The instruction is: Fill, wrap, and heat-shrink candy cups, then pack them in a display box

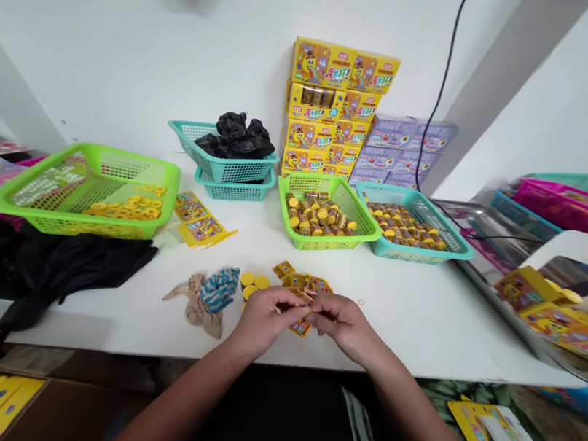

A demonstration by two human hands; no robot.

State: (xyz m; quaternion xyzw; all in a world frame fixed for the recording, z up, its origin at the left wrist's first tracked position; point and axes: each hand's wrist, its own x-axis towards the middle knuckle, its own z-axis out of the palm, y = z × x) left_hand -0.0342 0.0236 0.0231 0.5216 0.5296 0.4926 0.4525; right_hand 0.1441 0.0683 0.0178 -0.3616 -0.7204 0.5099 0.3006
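Left hand (262, 322) and right hand (344, 326) pinch a yellow card strip (306, 312) between their fingertips, above a pile of printed cards (297, 283), near yellow caps (249, 285).

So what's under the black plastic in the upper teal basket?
Black plastic covers the basket's inside, hiding whatever lies beneath. A second teal basket sits underneath.

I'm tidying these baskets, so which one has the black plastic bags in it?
The upper teal basket, stacked on a second teal one; the nearby green basket holds yellow-capped items instead.
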